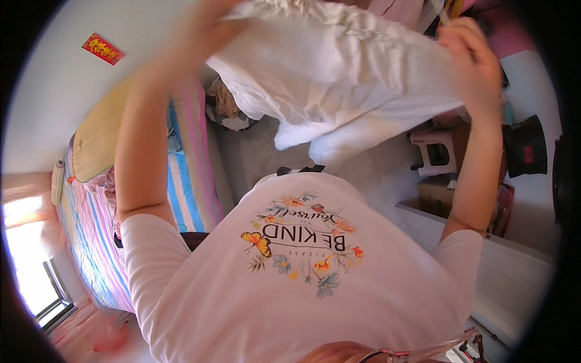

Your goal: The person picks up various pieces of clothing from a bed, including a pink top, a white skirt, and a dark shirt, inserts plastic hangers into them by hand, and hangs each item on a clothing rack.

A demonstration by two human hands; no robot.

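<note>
A white cloth garment (336, 81) hangs stretched out in the air before me. One long edge is gathered and wrinkled, like an elastic waistband, and two leg-like ends dangle below. My right hand (474, 59) grips its right end with curled fingers. At its upper left corner my left hand (213, 31) holds the cloth; it is motion-blurred and partly cut off by the top of the picture. A thin pale strip (439, 11) rises beside my right fingers; what it belongs to cannot be told.
To the left is a bed with a striped sheet (186, 190) and a woven mat (97, 136). A container of clothes (227, 102) stands on the floor (247, 149) beyond. On the right are a plastic step stool (433, 152), a cardboard box (435, 193) and a pale cabinet top (508, 267).
</note>
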